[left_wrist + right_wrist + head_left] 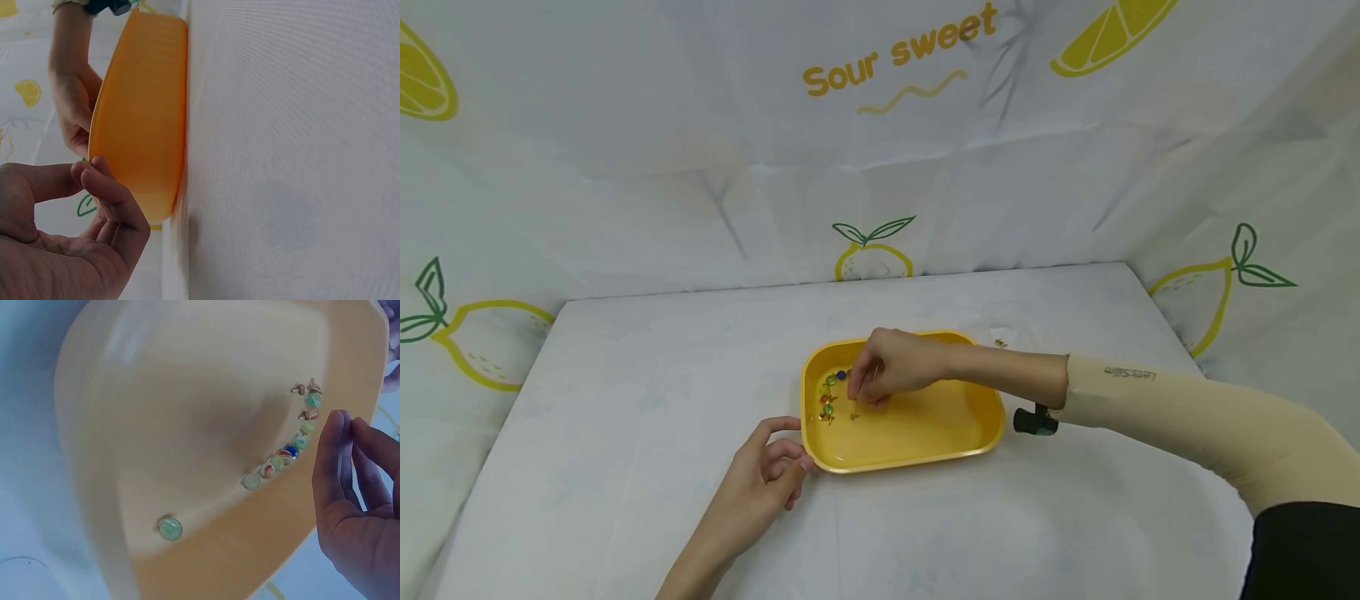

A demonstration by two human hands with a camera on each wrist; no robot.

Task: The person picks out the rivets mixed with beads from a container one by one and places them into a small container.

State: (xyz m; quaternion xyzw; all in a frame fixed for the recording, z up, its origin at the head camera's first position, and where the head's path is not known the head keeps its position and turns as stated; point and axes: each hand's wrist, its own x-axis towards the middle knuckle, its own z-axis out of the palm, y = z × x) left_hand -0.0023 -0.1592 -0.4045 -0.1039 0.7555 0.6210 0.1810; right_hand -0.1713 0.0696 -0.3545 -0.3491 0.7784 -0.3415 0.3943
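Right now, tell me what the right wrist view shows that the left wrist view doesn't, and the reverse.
Only the right wrist view shows the curved row of glass marbles, the lone marble apart from it, and small metallic pieces.
Only the left wrist view shows a printed lemon slice and a dark device near the right wrist.
Both show the tray, the right hand and the left hand.

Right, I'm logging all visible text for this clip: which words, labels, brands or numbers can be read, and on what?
"Sour sweet": orange lettering on the white lemon-print backdrop.
Small dark print on the beige sleeve: upside down, too small to read reliably.
No other text shows.
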